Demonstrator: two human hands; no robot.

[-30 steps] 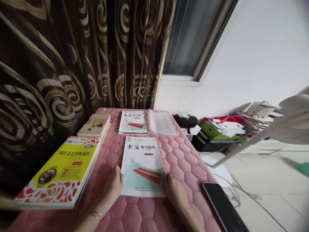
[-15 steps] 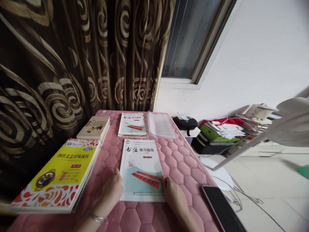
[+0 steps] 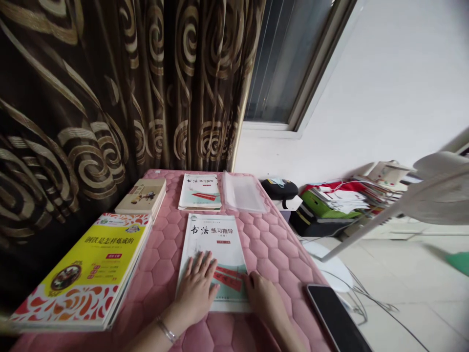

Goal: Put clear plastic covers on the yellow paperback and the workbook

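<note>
In the head view, the left hand (image 3: 196,286) lies flat on the lower part of a calligraphy workbook (image 3: 214,239), with its fingers spread — no pinching. The right hand (image 3: 264,298) rests at the book's lower right edge, with its fingers close together, and it seems to pinch nothing. The book lies flat on a pink quilted mat (image 3: 161,259). Flat, soft hands work well here — they keep the book steady and do not bend it. There is open mat to the right of the book. A black phone (image 3: 335,318) sits near the mat's right edge, a yellow book (image 3: 90,266) lies to the left, and another workbook (image 3: 200,193) lies just past the top.
</note>
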